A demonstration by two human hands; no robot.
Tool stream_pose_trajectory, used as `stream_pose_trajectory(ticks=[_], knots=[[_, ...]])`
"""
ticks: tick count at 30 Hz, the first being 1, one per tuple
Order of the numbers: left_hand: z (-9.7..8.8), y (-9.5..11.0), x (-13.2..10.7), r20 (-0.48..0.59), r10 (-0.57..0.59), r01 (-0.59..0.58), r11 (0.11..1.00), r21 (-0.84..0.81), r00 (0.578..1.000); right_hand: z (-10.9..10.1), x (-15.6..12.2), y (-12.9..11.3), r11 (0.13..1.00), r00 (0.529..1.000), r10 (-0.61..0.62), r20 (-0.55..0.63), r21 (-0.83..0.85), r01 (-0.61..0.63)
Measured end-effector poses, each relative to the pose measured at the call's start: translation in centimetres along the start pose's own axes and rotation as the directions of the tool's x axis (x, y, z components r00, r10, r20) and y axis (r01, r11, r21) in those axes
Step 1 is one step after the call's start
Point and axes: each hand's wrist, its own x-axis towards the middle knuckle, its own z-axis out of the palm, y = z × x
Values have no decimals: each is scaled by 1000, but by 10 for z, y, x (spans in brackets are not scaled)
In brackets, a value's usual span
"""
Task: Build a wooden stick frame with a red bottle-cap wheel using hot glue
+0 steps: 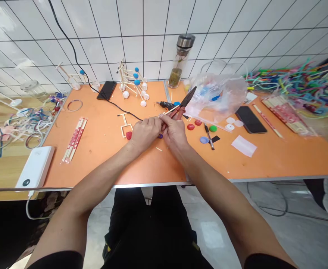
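Over the middle of the orange table, my left hand [147, 130] is closed in a fist beside my right hand [176, 134]. A pair of scissors [188, 98] is in my right hand, its dark blades pointing up and away. Between the hands and the blades lies a thin wooden stick [169, 110], one end at my left hand's fingers; its grip is partly hidden. Left of my left hand are a small stick frame [126, 129] and a red cap [128, 135]. Behind the hands rests a black tool [165, 105], partly covered, resembling a glue gun.
Stick models with blue and white caps [133, 80] stand at the back, near a phone [107, 90] and a glass bottle [180, 61]. Rightward are a plastic bag [216, 93], a pen [209, 136] and another phone [251, 119]. Wrapped chopsticks [74, 140] and a power bank [36, 168] lie left.
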Motion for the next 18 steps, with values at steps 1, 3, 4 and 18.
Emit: stream_pose_trajectory(ticks=[1,3,4,18], knots=[[1,-3,1,-12,-35,35,998,-46,999,-1,1,-1,1000,1000,16,8,1,-16],[3,-11,5,-35,-131,119,966,-228,991,-5,2,-3,998,998,56,20,-13,-55],[2,-16,7,-37,-159,133,915,-381,987,-6,3,-4,997,997,70,24,-21,-70],[-14,-38,17,427,-100,431,22,-902,899,-6,-2,-1,987,996,3,85,-159,10]])
